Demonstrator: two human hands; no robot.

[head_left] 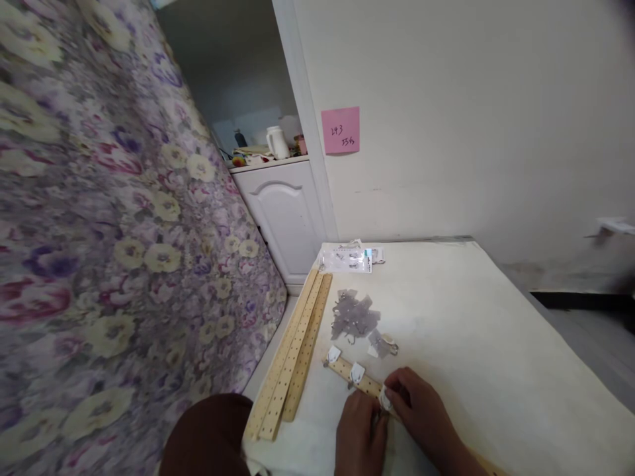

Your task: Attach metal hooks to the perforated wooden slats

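Pale table (pixel 456 330); grey hook pile (pixel 354 316) beside perforated strips (pixel 294 360)

The strip (pixel 368 384) is tan, the curtain (pixel 149 254) purple-floral.

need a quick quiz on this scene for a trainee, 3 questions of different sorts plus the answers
1. What is the right hand touching?
2. True or false: the grey pile lies on top of the long wooden strips.
3. Fill in the colour: the note on the wall is ____.

Key:
1. A white piece on the short wooden strip.
2. False; the grey pile lies on the table, beside the long wooden strips.
3. Pink.
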